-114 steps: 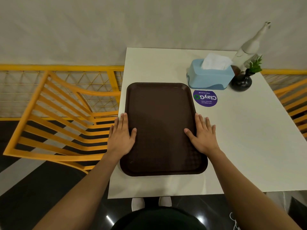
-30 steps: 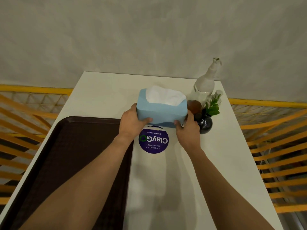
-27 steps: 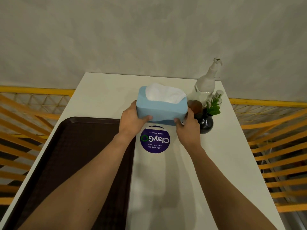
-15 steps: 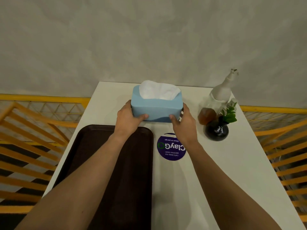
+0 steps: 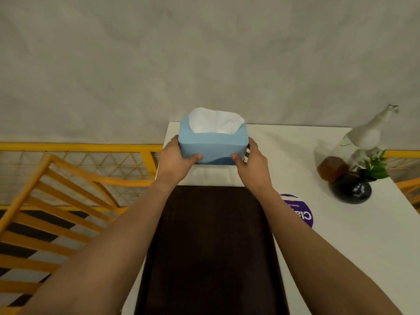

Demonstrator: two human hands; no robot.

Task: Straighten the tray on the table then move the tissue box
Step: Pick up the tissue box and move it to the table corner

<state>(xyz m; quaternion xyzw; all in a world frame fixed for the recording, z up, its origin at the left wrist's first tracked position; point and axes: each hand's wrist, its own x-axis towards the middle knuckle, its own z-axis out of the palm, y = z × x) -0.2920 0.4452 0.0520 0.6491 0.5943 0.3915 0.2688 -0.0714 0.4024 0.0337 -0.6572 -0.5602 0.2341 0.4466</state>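
The light blue tissue box [image 5: 212, 146], with white tissue sticking out of its top, is at the far left corner of the white table [image 5: 336, 235], just beyond the tray's far edge. My left hand [image 5: 176, 161] grips its left end and my right hand [image 5: 252, 164] grips its right end. I cannot tell whether the box rests on the table or hangs just above it. The dark brown tray [image 5: 211, 246] lies lengthwise on the left part of the table, between my forearms, its sides parallel to the table's left edge.
A round purple sticker [image 5: 301, 212] lies right of the tray. A white bottle figure [image 5: 363, 137], a brown block [image 5: 331, 167] and a black vase with a green plant [image 5: 352, 188] stand at the far right. Yellow chairs [image 5: 56, 201] and a railing flank the table. A grey wall is behind.
Both hands have carried the tissue box leftward, from beside the vase above the sticker to the far left corner beyond the tray. Before that, both hands lay on the tray.
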